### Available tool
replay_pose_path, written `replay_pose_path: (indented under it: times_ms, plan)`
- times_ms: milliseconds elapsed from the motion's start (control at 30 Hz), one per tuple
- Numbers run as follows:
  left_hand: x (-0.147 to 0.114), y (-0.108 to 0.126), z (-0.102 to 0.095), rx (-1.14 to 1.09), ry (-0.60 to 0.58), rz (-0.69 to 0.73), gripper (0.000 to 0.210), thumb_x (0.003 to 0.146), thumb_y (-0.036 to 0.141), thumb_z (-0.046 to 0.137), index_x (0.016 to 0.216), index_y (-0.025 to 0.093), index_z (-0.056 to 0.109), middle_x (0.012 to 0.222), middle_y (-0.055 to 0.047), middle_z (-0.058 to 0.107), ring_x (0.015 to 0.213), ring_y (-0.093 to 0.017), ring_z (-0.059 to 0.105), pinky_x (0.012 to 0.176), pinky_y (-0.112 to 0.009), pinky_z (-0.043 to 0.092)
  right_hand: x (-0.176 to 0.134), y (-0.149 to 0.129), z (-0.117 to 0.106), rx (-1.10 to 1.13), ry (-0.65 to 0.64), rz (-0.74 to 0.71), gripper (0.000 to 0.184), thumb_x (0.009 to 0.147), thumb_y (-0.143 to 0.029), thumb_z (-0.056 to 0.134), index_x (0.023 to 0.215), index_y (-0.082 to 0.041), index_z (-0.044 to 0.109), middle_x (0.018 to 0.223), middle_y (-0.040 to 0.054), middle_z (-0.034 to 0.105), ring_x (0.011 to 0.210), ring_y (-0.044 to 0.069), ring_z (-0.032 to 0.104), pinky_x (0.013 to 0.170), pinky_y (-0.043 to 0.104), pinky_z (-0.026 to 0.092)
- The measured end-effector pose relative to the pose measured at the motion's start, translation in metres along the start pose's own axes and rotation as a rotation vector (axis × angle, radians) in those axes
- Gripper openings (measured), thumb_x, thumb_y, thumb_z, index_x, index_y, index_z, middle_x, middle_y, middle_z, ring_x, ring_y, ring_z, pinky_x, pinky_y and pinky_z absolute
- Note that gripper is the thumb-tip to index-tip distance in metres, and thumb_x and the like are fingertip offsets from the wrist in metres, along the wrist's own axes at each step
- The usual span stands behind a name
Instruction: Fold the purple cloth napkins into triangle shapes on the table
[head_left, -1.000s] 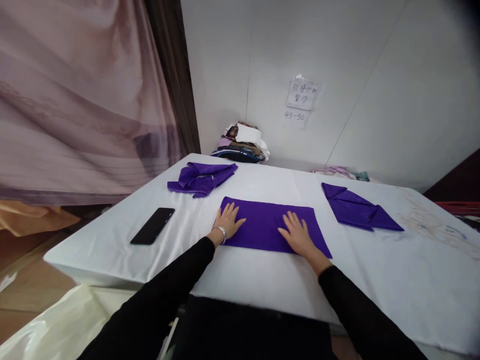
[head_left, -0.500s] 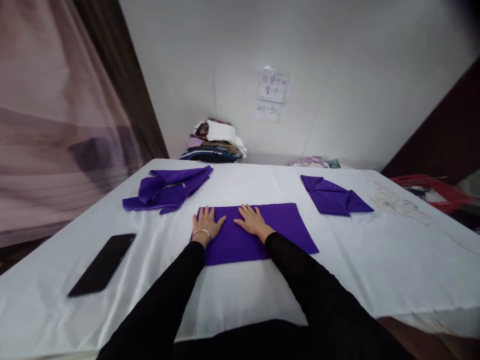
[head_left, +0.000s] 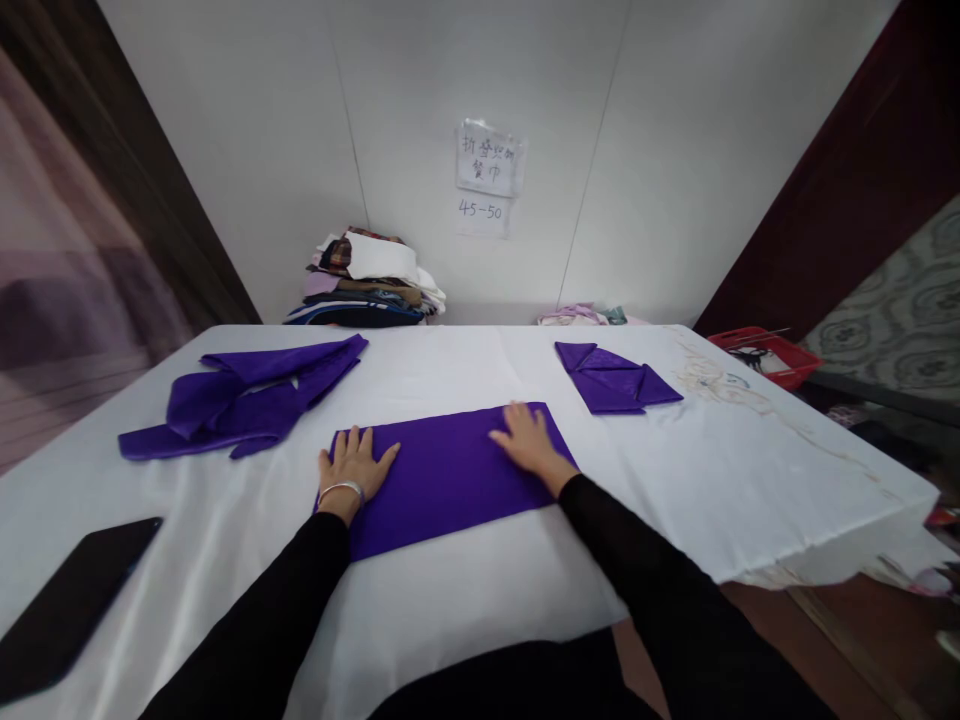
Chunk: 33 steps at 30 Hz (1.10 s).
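Note:
A purple cloth napkin (head_left: 442,480), folded into a flat rectangle, lies in front of me on the white tablecloth (head_left: 465,590). Fingers spread, my left hand (head_left: 355,468) rests flat on the napkin's left end; a bracelet circles that wrist. Toward the other end, my right hand (head_left: 529,440) lies on the cloth with its fingers stretched out, slightly blurred. Another purple cloth (head_left: 247,395) sits crumpled and loosely heaped at the back left. At the back right is a purple napkin folded into a pointed shape (head_left: 616,380).
A black phone-like slab (head_left: 79,600) lies at the front left. Folded clothes (head_left: 367,285) are stacked against the wall behind the table, with pinkish fabric (head_left: 574,315) farther right. Handwritten paper signs (head_left: 487,165) hang on the wall. Beyond the right edge stands a red basket (head_left: 791,365).
My view has turned to the right. My right hand has slid rightward along the napkin, farther from my left hand, which stays on the left end.

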<state>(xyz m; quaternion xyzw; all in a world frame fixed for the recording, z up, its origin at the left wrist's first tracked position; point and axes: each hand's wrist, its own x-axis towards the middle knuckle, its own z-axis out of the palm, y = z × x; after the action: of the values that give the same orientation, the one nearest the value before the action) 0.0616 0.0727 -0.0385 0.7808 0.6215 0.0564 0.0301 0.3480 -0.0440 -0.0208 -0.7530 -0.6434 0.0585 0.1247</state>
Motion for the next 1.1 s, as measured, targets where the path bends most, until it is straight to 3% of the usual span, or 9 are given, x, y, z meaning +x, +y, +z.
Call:
replay_pose_path:
  times_ms: [100, 200, 333, 467, 567, 667, 867, 967, 1100]
  plan:
    - [0.0, 0.0, -0.002, -0.001, 0.007, 0.004, 0.077, 0.081, 0.064, 0.025, 0.138, 0.012, 0.034, 0.148, -0.014, 0.025, 0.136, -0.032, 0.016, 0.106, -0.055, 0.017, -0.021, -0.075, 0.023, 0.096, -0.072, -0.328, 0.076, 0.086, -0.066, 0.024, 0.141, -0.014, 0.026, 0.149, 0.0118, 0.021, 0.138, 0.025, 0.011, 0.109, 0.049, 0.006]
    - [-0.001, 0.001, -0.003, 0.007, -0.007, 0.005, 0.077, 0.081, 0.063, 0.026, 0.138, 0.012, 0.034, 0.148, -0.014, 0.026, 0.136, -0.032, 0.017, 0.106, -0.054, 0.018, -0.039, -0.098, 0.032, 0.11, -0.119, -0.402, 0.076, 0.086, -0.066, 0.022, 0.141, -0.014, 0.027, 0.148, 0.0119, 0.024, 0.138, 0.024, 0.013, 0.11, 0.049, 0.006]
    - [-0.001, 0.001, -0.003, 0.014, -0.006, 0.013, 0.077, 0.081, 0.063, 0.024, 0.138, 0.012, 0.034, 0.148, -0.013, 0.026, 0.136, -0.031, 0.017, 0.106, -0.054, 0.018, -0.061, -0.032, 0.016, 0.022, -0.098, -0.235, 0.071, 0.087, -0.064, 0.023, 0.142, -0.017, 0.027, 0.15, 0.0089, 0.021, 0.138, 0.024, 0.011, 0.109, 0.048, 0.006]
    - [0.002, -0.001, -0.008, -0.003, -0.026, 0.008, 0.077, 0.081, 0.064, 0.024, 0.138, 0.013, 0.035, 0.149, -0.013, 0.024, 0.136, -0.031, 0.016, 0.106, -0.054, 0.017, -0.094, 0.063, -0.008, -0.082, -0.093, 0.137, 0.067, 0.09, -0.057, 0.023, 0.143, -0.016, 0.022, 0.151, 0.0082, 0.017, 0.138, 0.025, 0.008, 0.108, 0.049, 0.006]
    - [-0.001, 0.008, -0.017, -0.035, -0.019, -0.034, 0.077, 0.082, 0.065, 0.023, 0.138, 0.013, 0.033, 0.15, -0.014, 0.019, 0.137, -0.032, 0.013, 0.106, -0.057, 0.016, -0.111, 0.089, -0.018, -0.105, -0.076, 0.267, 0.065, 0.091, -0.053, 0.023, 0.143, -0.013, 0.022, 0.151, 0.01, 0.014, 0.139, 0.026, 0.007, 0.108, 0.051, 0.006]
    - [-0.023, 0.039, -0.023, -0.07, 0.029, 0.038, 0.074, 0.085, 0.062, 0.019, 0.14, 0.014, 0.03, 0.151, -0.014, 0.013, 0.138, -0.031, 0.008, 0.107, -0.057, 0.012, -0.107, 0.059, -0.018, -0.091, -0.01, 0.182, 0.066, 0.091, -0.054, 0.022, 0.143, -0.013, 0.022, 0.151, 0.0106, 0.012, 0.139, 0.025, 0.004, 0.108, 0.051, 0.004]
    - [-0.088, 0.113, -0.008, -0.015, -0.031, 0.273, 0.057, 0.09, 0.044, 0.024, 0.141, 0.021, 0.027, 0.153, -0.006, 0.011, 0.139, -0.025, 0.008, 0.109, -0.052, 0.009, -0.069, -0.067, 0.007, 0.037, 0.009, -0.142, 0.062, 0.093, -0.05, 0.015, 0.141, -0.012, 0.028, 0.149, 0.0118, 0.021, 0.138, 0.024, 0.012, 0.107, 0.051, 0.008]
    - [-0.099, 0.096, 0.0, 0.009, -0.084, 0.195, 0.06, 0.089, 0.045, 0.025, 0.142, 0.018, 0.027, 0.151, -0.008, 0.016, 0.139, -0.026, 0.01, 0.109, -0.053, 0.009, -0.064, -0.084, 0.021, 0.049, -0.067, -0.196, 0.065, 0.092, -0.053, 0.016, 0.14, -0.013, 0.029, 0.148, 0.0124, 0.023, 0.137, 0.025, 0.014, 0.107, 0.051, 0.009]
    - [-0.095, 0.029, -0.006, 0.015, -0.058, 0.06, 0.071, 0.086, 0.059, 0.019, 0.141, 0.015, 0.027, 0.151, -0.008, 0.019, 0.138, -0.027, 0.012, 0.108, -0.055, 0.012, -0.074, -0.036, 0.023, -0.025, -0.107, -0.165, 0.07, 0.088, -0.061, 0.021, 0.142, -0.017, 0.026, 0.15, 0.0083, 0.021, 0.138, 0.025, 0.011, 0.108, 0.05, 0.006]
